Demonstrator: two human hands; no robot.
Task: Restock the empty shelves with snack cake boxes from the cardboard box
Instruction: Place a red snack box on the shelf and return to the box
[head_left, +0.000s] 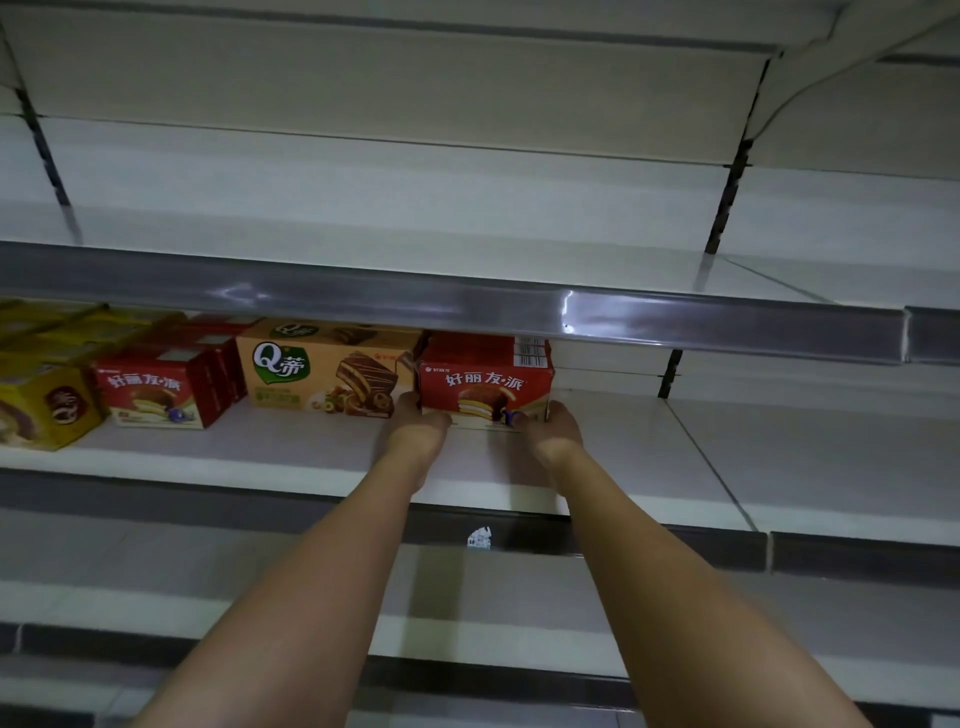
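Nearest, two bare forearms reaching up and forward over the dark front edge of the shelf (649, 447). Further in, left hand (415, 421) at the lower left corner of the red box (485, 387), right hand (550, 423) at its lower right corner; each grip closed on that box, fingers curled round the sides, thumbs low on the front face. Red box upright on the shelf, front face toward the front edge, about midway along the shelf's width, set back from the front edge. Touching or just beside its left side, a tan box (324, 371) with a green badge and a chocolate cake picture, also upright. Further left, apart from the tan one, another red box (156, 392) turned slightly, with more red packs behind it. At the left end of the shelf, yellow boxes (44, 410), partly cut off. Right half of the shelf bare white. Above, the upper shelf (467, 306) with a shiny grey price strip along its front edge, white back panels and slotted black uprights behind.
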